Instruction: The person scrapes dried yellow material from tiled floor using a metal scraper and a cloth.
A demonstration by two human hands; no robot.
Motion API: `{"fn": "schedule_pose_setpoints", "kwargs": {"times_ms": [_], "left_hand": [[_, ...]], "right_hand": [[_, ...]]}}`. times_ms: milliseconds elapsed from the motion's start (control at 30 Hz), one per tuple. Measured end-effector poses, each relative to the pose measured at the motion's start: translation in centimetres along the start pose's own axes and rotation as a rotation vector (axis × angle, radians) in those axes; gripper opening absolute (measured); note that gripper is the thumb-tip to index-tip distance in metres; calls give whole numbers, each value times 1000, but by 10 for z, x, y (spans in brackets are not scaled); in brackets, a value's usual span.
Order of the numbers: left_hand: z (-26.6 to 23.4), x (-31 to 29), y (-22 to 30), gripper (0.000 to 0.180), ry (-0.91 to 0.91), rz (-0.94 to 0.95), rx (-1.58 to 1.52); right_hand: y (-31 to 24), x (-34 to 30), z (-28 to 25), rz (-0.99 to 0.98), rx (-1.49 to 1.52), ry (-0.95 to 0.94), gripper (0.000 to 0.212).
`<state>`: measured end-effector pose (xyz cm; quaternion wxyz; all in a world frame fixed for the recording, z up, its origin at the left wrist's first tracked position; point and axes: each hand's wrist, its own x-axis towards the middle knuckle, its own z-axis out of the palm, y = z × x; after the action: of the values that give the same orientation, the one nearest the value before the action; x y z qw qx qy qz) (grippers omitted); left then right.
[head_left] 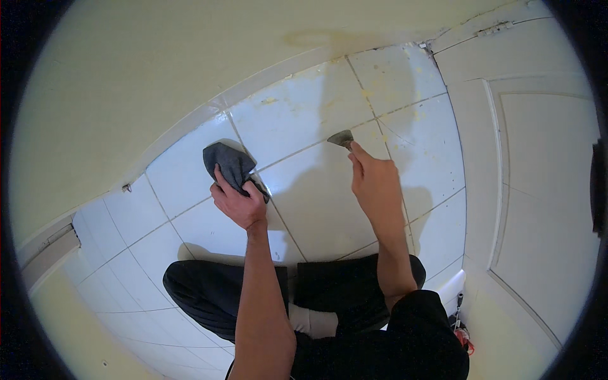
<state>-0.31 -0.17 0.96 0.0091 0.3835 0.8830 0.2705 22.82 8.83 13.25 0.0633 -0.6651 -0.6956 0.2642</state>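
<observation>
left hand (239,201) pressed on grey cloth (229,163), floor tile (304,190) | right hand (375,183) pinching scraper (341,137), blade pointing away, up-left of fingers

pale tiled floor (316,190) with yellowish stains near the cream wall (158,69); white panelled door (538,177) at right; small red-and-black object (464,335) beside the door's foot.
</observation>
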Motion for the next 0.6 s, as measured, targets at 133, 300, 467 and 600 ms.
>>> {"fn": "schedule_pose_setpoints", "kwargs": {"times_ms": [133,300,467,600], "left_hand": [[1,0,2,75,18,9,-3],[-1,1,-7,75,22,15,12],[2,0,-3,75,25,26,-1],[2,-1,-3,75,34,27,-1]], "right_hand": [[13,7,23,-68,-3,66,29],[-12,-2,-5,17,63,9,32],[5,5,30,0,-57,-23,33],[10,8,32,-7,-16,-22,33]]}}
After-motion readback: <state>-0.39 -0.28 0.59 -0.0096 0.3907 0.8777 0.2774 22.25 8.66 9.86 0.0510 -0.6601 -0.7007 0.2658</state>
